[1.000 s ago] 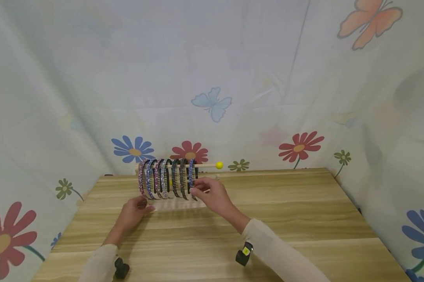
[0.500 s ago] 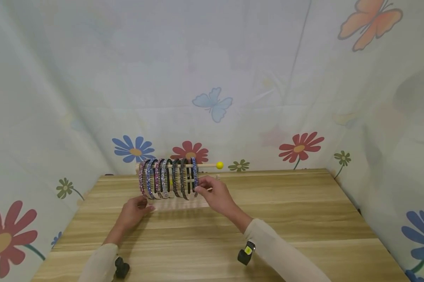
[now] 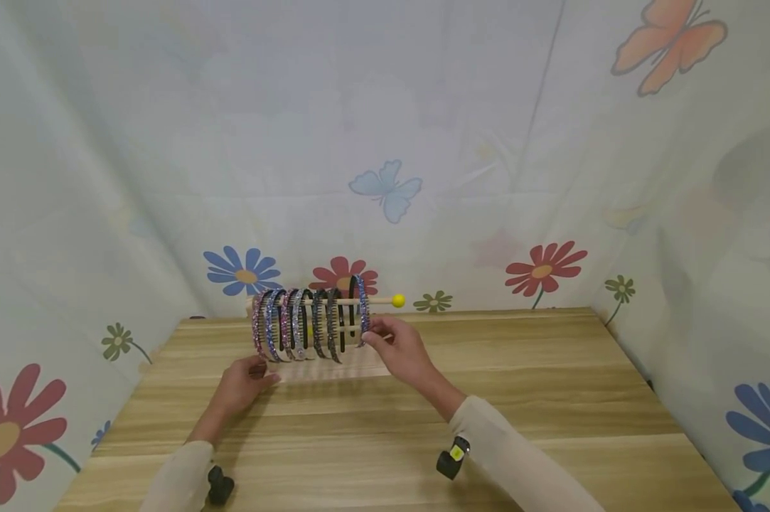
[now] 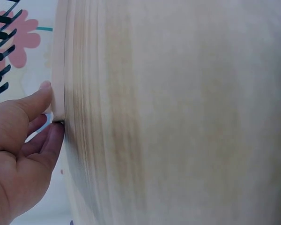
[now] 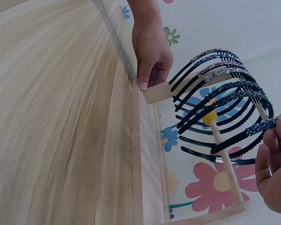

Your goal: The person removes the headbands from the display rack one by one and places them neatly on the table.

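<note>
My right grip (image 3: 400, 347) pinches the blue band (image 3: 363, 309) between thumb and fingers. I have it at its lower part, so in the head view the band rises above the fingertips, a little to the left of the hand. It is upright, and its arch stands higher than the tops of the six other bands (image 3: 333, 323), which hang in a row on the rack (image 5: 147, 154), to the left of it; it is just beside the nearest of them. Whether the rod (image 3: 382, 301) passes through its curve, I cannot tell from my cameras. Farther right, the rod ends in a yellow ball (image 3: 398, 301), near my right grip but apart from it. My left grip (image 3: 239, 384) holds a corner of the rack's base by thumb and fingers, well apart from the blue band. The rack stands on the wooden surface (image 3: 487, 384), near its far edge, before a pale, flowered cloth (image 3: 282, 128).
</note>
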`<state>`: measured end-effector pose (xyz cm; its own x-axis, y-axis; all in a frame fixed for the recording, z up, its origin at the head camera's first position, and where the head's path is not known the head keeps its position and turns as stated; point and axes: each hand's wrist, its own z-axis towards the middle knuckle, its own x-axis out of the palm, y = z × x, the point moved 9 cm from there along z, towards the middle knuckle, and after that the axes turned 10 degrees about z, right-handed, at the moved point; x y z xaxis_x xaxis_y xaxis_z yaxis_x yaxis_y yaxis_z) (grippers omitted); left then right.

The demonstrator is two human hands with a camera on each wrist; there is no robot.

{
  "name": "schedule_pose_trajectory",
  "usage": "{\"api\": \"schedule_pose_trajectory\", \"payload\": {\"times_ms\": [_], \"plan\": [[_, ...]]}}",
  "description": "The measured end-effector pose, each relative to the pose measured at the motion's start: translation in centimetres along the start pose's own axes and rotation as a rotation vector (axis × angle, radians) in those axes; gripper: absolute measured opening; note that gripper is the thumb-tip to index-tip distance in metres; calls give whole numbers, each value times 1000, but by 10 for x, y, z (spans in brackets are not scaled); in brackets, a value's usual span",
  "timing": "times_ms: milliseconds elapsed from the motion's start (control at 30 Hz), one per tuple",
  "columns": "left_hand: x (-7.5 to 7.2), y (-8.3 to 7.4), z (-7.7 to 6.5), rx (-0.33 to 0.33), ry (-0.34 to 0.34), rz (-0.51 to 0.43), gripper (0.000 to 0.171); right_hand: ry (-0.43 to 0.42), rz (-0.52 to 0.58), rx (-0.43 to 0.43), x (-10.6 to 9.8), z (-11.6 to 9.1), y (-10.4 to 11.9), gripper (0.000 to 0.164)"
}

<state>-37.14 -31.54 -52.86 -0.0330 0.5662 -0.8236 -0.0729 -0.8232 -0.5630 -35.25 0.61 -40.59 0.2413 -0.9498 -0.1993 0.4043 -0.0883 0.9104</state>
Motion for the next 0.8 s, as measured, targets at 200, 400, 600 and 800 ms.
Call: {"api": "schedule_pose_trajectory", "payload": {"times_ms": [200, 400, 600, 800], "plan": [[-1, 0, -1, -1, -4, 7, 50, -14, 31, -20, -4, 2, 3, 15], [-2, -1, -1, 10, -10, 8, 48, -20, 35, -33, -8, 3, 11, 11], [-2, 0, 0, 10, -7, 5, 47, -42, 19, -46, -15, 5, 20, 11], [-1, -1, 1, 25, -8, 0, 43, -90, 8, -57, -25, 8, 26, 11]]}}
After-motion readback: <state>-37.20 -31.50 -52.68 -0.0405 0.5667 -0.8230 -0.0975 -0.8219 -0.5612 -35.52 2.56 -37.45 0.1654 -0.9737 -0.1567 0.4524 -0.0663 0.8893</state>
